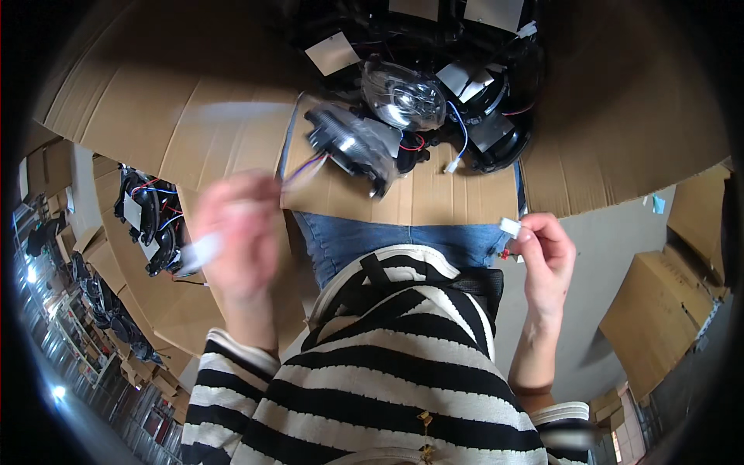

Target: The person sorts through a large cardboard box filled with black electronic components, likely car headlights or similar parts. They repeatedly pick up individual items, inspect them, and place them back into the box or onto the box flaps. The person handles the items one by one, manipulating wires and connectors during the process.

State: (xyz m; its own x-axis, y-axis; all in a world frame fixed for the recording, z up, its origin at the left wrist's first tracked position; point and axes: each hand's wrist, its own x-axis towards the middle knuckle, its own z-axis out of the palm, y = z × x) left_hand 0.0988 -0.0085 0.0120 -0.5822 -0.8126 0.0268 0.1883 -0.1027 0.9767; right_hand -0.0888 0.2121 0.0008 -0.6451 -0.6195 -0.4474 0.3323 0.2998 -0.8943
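My left hand (239, 236) is smeared by motion, its fingers curled at the end of thin purple and white wires (306, 172). These wires run from a tilted, blurred vehicle headlamp (349, 147) with a clear lens and black housing. By the palm shows a blurred white piece (201, 253), too smeared to name. My right hand (546, 252) pinches a small white connector-like piece (510, 227) between thumb and fingertips. A small red bit (504, 254) shows just below it. Behind the tilted lamp lies another headlamp (404, 94), its clear lens facing up.
Several black lamp housings (488, 116) with wires and silvery plates are heaped on the cardboard (465, 198) at the far side. A loose white plug (451, 167) hangs on a blue wire. More lamps (147, 217) sit in a carton at left; a cardboard box (659, 310) stands at right.
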